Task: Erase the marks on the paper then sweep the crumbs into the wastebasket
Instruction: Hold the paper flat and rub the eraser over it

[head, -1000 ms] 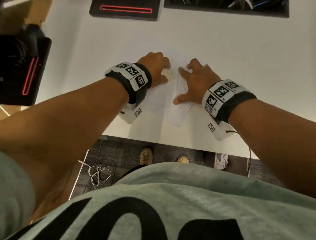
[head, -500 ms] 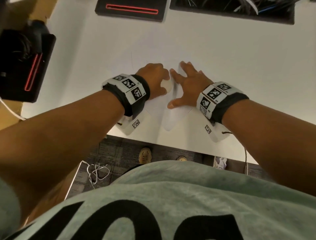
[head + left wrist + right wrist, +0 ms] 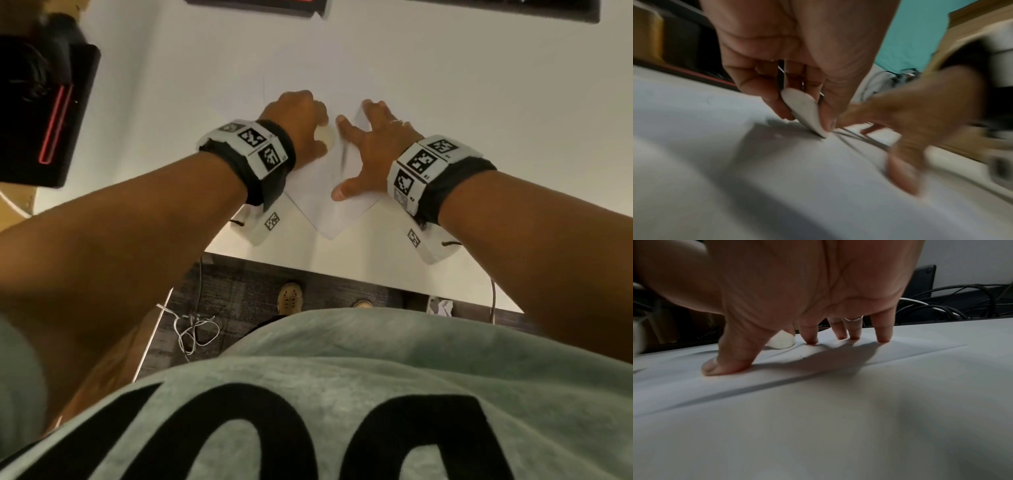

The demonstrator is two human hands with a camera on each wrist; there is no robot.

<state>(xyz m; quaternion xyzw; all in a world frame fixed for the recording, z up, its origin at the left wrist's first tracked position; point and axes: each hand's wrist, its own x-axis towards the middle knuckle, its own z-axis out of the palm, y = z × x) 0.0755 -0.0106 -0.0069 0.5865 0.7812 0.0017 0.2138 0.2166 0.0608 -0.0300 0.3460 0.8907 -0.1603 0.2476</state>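
White worktop (image 3: 445, 85) fills the scene, with black boxes lit by red strips at its far and left edges, and dark carpet below its near edge. Compared with a second ago, my two hands sit closer together on the white sheet of paper (image 3: 329, 205), and the small rounded white eraser (image 3: 804, 110) has worked over toward my right index finger; I judge the rubbing is in full swing, with the sweeping not yet begun. My left hand (image 3: 298, 123) pinches the eraser between thumb and curled fingers, its lower tip pressed on the paper where thin dark pencil lines (image 3: 855, 142) remain just beside it. My right hand (image 3: 373, 150) lies spread, fingers straight, the fingertips (image 3: 882, 339) and thumb pressing the sheet flat, holding nothing. Small ripples show in the paper near the eraser. I cannot make out crumbs, and I cannot place the wastebasket for sure
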